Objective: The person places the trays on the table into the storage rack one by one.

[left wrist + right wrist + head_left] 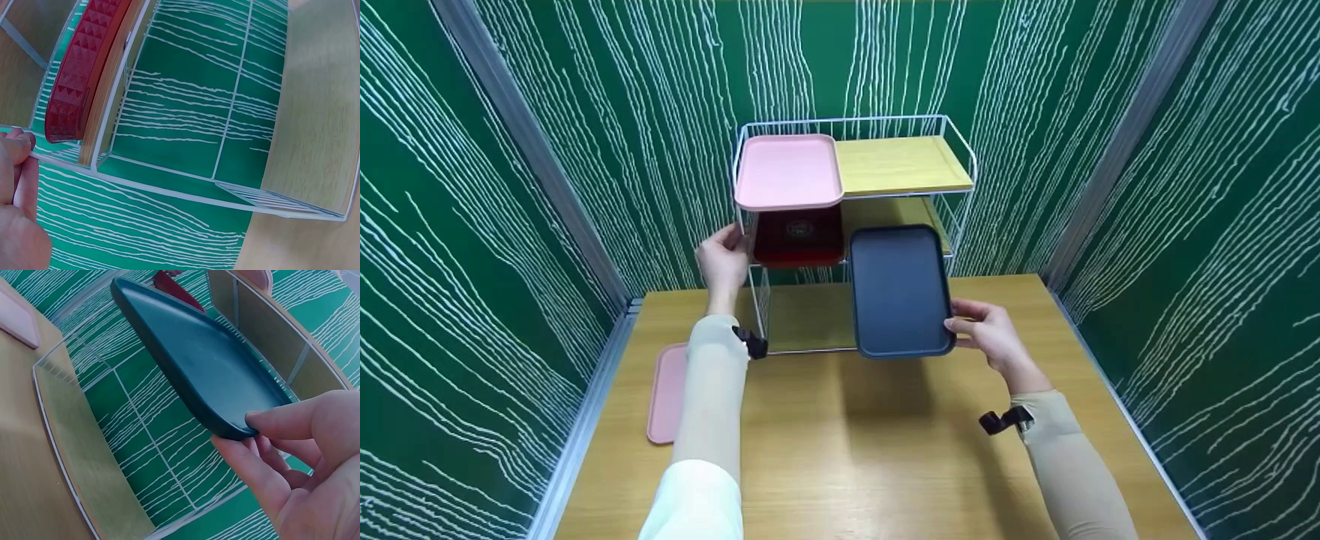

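Note:
A dark blue-grey tray (901, 292) hangs tilted in front of the right side of a white wire shelf rack (885, 194). My right hand (988, 334) pinches its right edge near the lower corner, thumb on the inner face, as the right wrist view also shows. At the rack's left side, my left hand (724, 259) grips the white wire upright with thumb and fingers. Just beside that hand, a red tray (799, 238) lies on the middle shelf; its faceted outer wall shows in the left wrist view. Above it, a pink tray (789, 171) covers the top shelf's left half.
Another pink tray (666, 394) lies on the wooden table (825, 465) at left, partly behind my left forearm. The rack has yellowish wood boards (904, 163) on its levels. Green walls (1207, 225) with white wavy lines enclose the table on the sides and back.

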The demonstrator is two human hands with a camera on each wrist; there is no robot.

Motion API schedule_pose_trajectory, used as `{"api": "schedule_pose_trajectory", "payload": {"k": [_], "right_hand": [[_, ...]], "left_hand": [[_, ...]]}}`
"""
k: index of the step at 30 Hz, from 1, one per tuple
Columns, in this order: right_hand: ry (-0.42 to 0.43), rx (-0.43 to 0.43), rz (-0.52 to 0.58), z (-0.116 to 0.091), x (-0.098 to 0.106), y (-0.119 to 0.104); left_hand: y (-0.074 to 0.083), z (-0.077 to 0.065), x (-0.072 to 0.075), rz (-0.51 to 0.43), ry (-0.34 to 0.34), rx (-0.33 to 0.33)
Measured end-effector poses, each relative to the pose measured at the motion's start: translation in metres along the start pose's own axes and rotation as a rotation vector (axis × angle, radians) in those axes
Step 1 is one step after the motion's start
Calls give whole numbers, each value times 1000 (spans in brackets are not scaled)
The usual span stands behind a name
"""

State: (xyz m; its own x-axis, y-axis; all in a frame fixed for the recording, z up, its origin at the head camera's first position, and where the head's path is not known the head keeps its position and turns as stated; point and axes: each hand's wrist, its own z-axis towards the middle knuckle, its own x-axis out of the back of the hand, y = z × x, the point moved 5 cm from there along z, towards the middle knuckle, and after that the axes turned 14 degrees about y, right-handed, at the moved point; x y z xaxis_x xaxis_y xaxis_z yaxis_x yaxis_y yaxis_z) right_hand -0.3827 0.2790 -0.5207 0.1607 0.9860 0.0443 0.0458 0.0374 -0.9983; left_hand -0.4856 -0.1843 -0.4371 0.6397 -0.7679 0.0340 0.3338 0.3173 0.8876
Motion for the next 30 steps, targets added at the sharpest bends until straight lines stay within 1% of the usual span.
{"api": "schedule_pose_trajectory", "payload": {"k": [4, 11, 15, 20, 24, 30], "right_hand": [[-1, 4, -15, 5, -3, -7], [4, -38, 22, 16, -8, -17], [10, -46, 9, 22, -10, -22], [7, -62, 13, 29, -14, -28], [10, -89, 58, 35, -17, -32], [26, -140, 101, 43, -20, -37]], "left_hand": [[-1, 0, 0, 5, -7, 4], [-3, 1, 0, -4, -15, 24], [-2, 0, 0, -17, -20, 38], [-1, 0, -1, -23, -28, 33], [-2, -1, -1, -20, -26, 31], [-2, 0, -2, -24, -19, 0]]}}
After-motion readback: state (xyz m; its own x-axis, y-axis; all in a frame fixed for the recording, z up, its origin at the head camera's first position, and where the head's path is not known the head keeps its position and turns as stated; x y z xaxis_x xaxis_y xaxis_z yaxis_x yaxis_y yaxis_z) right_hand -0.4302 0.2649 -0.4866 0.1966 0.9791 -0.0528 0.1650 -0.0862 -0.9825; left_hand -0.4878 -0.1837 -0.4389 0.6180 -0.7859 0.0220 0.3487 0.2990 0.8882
